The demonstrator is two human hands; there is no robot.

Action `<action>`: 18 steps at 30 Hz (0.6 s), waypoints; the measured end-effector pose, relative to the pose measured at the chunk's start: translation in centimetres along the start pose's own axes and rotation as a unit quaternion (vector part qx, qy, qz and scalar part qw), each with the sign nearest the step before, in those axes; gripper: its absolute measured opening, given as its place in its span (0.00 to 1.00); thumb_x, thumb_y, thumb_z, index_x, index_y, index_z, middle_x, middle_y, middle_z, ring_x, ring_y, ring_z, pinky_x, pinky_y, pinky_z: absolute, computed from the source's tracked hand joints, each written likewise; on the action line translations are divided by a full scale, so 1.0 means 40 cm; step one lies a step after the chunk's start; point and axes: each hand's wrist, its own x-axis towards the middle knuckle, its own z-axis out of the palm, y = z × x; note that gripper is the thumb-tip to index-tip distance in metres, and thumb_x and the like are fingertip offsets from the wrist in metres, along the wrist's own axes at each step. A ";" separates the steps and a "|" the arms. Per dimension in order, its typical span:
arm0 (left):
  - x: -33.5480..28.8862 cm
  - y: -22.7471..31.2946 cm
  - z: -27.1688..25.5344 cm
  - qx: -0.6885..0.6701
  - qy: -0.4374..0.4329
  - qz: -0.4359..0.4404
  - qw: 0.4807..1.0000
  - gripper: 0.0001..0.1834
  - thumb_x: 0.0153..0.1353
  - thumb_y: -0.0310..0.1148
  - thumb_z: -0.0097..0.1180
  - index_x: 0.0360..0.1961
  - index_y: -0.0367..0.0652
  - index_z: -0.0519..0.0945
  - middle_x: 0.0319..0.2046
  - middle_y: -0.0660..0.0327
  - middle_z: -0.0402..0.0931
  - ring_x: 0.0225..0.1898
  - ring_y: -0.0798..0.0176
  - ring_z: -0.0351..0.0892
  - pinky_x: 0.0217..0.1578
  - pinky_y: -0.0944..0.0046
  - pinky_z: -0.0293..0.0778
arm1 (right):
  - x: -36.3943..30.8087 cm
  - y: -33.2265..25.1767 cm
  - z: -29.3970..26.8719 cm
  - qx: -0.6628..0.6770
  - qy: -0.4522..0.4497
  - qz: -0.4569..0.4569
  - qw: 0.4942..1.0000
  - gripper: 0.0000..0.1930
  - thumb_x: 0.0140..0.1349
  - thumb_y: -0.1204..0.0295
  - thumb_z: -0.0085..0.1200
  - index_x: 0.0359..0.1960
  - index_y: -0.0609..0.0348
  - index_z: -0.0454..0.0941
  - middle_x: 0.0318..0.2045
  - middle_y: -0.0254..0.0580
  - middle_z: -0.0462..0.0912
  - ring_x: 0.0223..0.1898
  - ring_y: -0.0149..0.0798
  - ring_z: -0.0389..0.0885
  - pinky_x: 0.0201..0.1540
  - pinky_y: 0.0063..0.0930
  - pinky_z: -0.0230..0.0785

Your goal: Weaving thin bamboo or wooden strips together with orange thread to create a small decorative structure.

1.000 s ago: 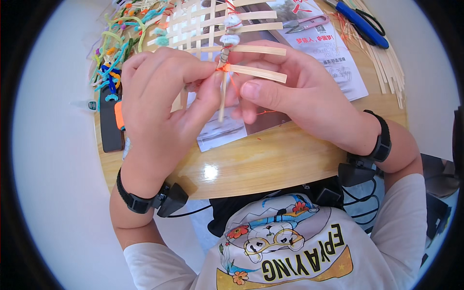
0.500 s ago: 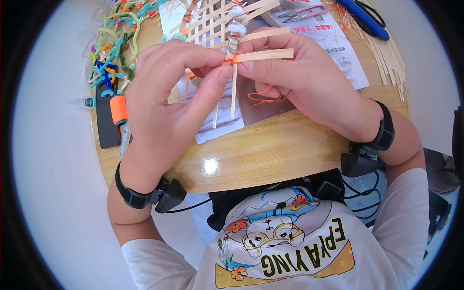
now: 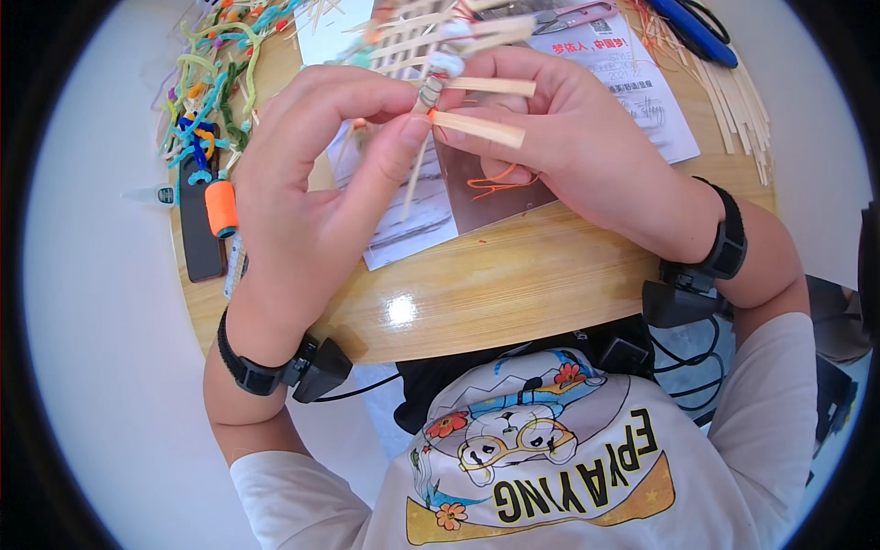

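Between both hands is a woven lattice of flat pale bamboo strips (image 3: 490, 130), bound along one edge with red and grey cord and bits of white fluff. My left hand (image 3: 316, 174) pinches the lattice's near corner between thumb and forefinger. From the other side, my right hand (image 3: 568, 137) grips the same corner, its fingers partly behind the strips. A loop of orange thread (image 3: 495, 186) hangs below my right hand's curled fingers. Orange thread also wraps the corner by my left thumb. The lattice's far part is blurred.
A printed sheet (image 3: 403, 229) lies on the wooden table (image 3: 477, 284) beneath my hands. Pipe cleaners (image 3: 220, 87), an orange thread spool (image 3: 221, 207) and a dark phone-like slab (image 3: 200, 247) lie left. Thread snips (image 3: 577, 18), blue-handled scissors (image 3: 687, 27) and loose strips (image 3: 742, 119) are far right.
The lattice has tilted, and its corner has shifted slightly left. The strip ends at the right now slope down to the right. Both hands have kept their grip.
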 end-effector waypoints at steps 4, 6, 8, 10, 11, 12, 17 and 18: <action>0.002 -0.002 -0.003 -0.011 -0.009 -0.012 1.000 0.08 0.58 0.21 0.59 0.40 0.34 0.78 0.41 0.58 0.78 0.44 0.65 0.75 0.49 0.67 0.68 | 0.001 0.004 -0.007 -0.008 -0.010 -0.009 1.000 0.08 0.64 0.69 0.58 0.40 0.58 0.76 0.23 0.25 0.74 0.21 0.16 0.66 0.22 0.13 0.55; 0.002 -0.002 -0.005 -0.049 -0.018 -0.055 0.997 0.12 0.58 0.21 0.59 0.44 0.33 0.78 0.43 0.58 0.78 0.47 0.64 0.75 0.52 0.66 0.67 | -0.006 -0.008 -0.008 -0.013 -0.015 -0.003 1.000 0.08 0.65 0.69 0.56 0.41 0.58 0.75 0.25 0.25 0.76 0.22 0.15 0.68 0.23 0.11 0.57; 0.001 0.004 -0.004 -0.054 -0.020 -0.063 0.996 0.13 0.58 0.21 0.60 0.45 0.33 0.78 0.44 0.57 0.78 0.48 0.64 0.75 0.53 0.66 0.66 | 0.001 -0.003 -0.013 -0.007 -0.013 -0.010 1.000 0.08 0.65 0.69 0.56 0.41 0.58 0.75 0.24 0.25 0.76 0.22 0.15 0.68 0.23 0.11 0.57; 0.001 0.006 -0.005 -0.059 -0.022 -0.070 0.996 0.14 0.58 0.22 0.60 0.46 0.32 0.77 0.45 0.57 0.78 0.49 0.63 0.75 0.54 0.65 0.66 | 0.004 0.004 -0.014 -0.001 -0.010 -0.016 1.000 0.08 0.65 0.70 0.56 0.42 0.58 0.74 0.23 0.25 0.76 0.22 0.15 0.68 0.24 0.11 0.57; 0.001 0.006 -0.005 -0.043 -0.025 -0.044 0.998 0.14 0.58 0.22 0.60 0.46 0.32 0.77 0.45 0.57 0.78 0.50 0.64 0.75 0.55 0.65 0.66 | 0.003 0.006 -0.014 0.004 -0.011 -0.013 1.000 0.09 0.64 0.70 0.57 0.42 0.58 0.74 0.23 0.26 0.76 0.21 0.15 0.67 0.23 0.12 0.56; 0.002 0.006 -0.006 -0.028 -0.027 -0.018 0.999 0.14 0.58 0.23 0.61 0.46 0.32 0.77 0.45 0.57 0.78 0.50 0.64 0.75 0.55 0.65 0.66 | 0.002 0.007 -0.012 0.010 -0.011 -0.010 1.000 0.09 0.64 0.70 0.57 0.42 0.58 0.74 0.22 0.26 0.75 0.21 0.15 0.66 0.23 0.12 0.55; 0.000 0.007 -0.008 -0.020 -0.018 -0.012 1.000 0.13 0.59 0.22 0.59 0.45 0.33 0.78 0.45 0.57 0.78 0.49 0.63 0.75 0.54 0.65 0.66 | -0.006 -0.005 0.000 0.010 0.000 -0.009 1.000 0.09 0.64 0.70 0.58 0.42 0.57 0.74 0.22 0.26 0.74 0.20 0.17 0.63 0.22 0.15 0.53; 0.001 0.009 -0.009 -0.039 -0.015 -0.030 0.999 0.12 0.59 0.21 0.58 0.45 0.33 0.78 0.45 0.57 0.78 0.48 0.63 0.75 0.53 0.66 0.67 | -0.007 -0.006 -0.001 0.013 0.000 -0.009 1.000 0.09 0.64 0.70 0.58 0.42 0.57 0.75 0.22 0.26 0.74 0.19 0.17 0.63 0.22 0.16 0.52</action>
